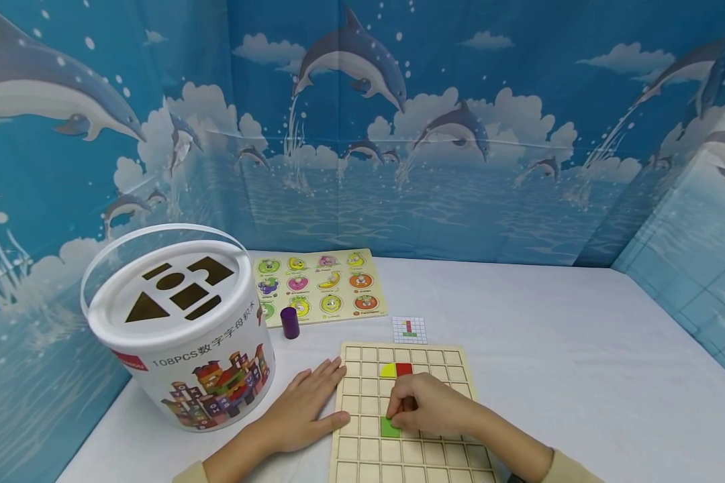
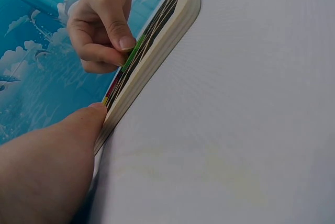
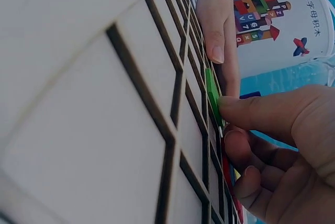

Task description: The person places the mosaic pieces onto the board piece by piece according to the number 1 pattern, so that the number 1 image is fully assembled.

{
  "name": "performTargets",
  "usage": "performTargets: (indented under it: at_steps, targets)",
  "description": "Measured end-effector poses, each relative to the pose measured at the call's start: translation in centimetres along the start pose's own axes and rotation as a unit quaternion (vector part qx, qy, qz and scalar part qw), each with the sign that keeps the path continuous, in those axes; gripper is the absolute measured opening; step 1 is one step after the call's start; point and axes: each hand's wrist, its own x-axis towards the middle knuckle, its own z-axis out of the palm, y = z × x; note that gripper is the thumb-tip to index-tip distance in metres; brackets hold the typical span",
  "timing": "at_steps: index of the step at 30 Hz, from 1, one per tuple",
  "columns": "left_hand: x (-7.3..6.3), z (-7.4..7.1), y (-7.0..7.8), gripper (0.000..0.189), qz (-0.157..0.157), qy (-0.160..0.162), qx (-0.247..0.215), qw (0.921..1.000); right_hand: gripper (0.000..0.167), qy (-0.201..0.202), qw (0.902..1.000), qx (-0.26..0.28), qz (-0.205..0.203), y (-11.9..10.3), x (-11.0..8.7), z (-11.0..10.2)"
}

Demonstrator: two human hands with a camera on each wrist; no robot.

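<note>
A wooden grid board [image 1: 368, 472] lies on the table. My right hand [image 1: 431, 406] is over its middle, fingers curled, thumb and forefinger at the upper right corner of a green square tile [image 1: 389, 428]. In the right wrist view the thumb touches the green tile [image 3: 212, 96], which sits in the grid at a slight tilt. Farther up the board are a yellow rounded tile [image 1: 388, 370] and a red tile [image 1: 403, 369], the red one partly behind the right hand. My left hand [image 1: 305, 412] lies flat with fingers spread, its fingertips and thumb at the board's left edge.
A small pattern card [image 1: 409, 330] lies just beyond the board. A purple cylinder [image 1: 290, 323] stands before a fruit picture board [image 1: 314, 315]. At the left is a large white bucket [image 1: 217, 376] with shaped holes in its lid. A dolphin-print curtain [image 1: 362, 194] encloses the table.
</note>
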Motion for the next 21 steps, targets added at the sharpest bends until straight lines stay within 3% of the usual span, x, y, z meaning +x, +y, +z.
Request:
performTargets:
  at_steps: [6, 21]
  targets:
    - [0.0, 0.0, 0.0, 0.078, 0.000, -0.003, 0.001, 1.0000, 0.009, -0.001, 1.0000, 0.001, 0.001, 0.1, -0.1, -0.1]
    - [0.0, 0.0, 0.0, 0.077, 0.001, -0.002, 0.005, 1.0000, 0.004, -0.001, 0.9978, 0.066, 0.003, 1.0, -1.1, -0.9]
